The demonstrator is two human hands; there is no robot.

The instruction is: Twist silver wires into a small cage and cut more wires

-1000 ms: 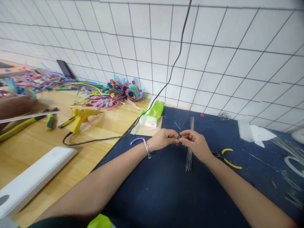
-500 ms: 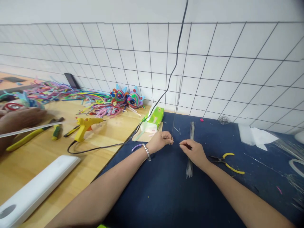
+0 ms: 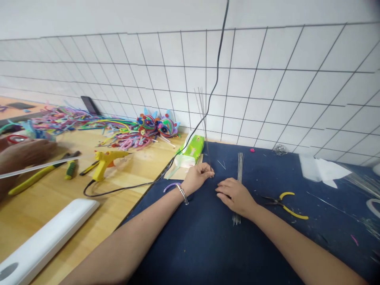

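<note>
My left hand (image 3: pixel 199 176), with a bangle on the wrist, pinches a few thin metal wires (image 3: pixel 203 118) that stand upright from the dark blue mat (image 3: pixel 192 237). Just to its right, my right hand (image 3: pixel 234 194) lies palm down on the mat with its fingers stretched flat. It rests on a bundle of thin wires (image 3: pixel 239 168) that lies lengthwise on the mat and shows above and below the hand.
Yellow-handled pliers (image 3: pixel 285 204) lie right of my right hand. A green tissue pack (image 3: pixel 191 148), a yellow glue gun (image 3: pixel 105 160) with its black cable, colourful pipe cleaners (image 3: pixel 97 126) and a white bar (image 3: pixel 41 237) sit on the wooden table. Another person's hand (image 3: pixel 20 156) holds a clear stick at far left.
My hands have parted. The left hand drew a few wires out of the bundle and stood them upright; the right hand let go and flattened onto the bundle.
</note>
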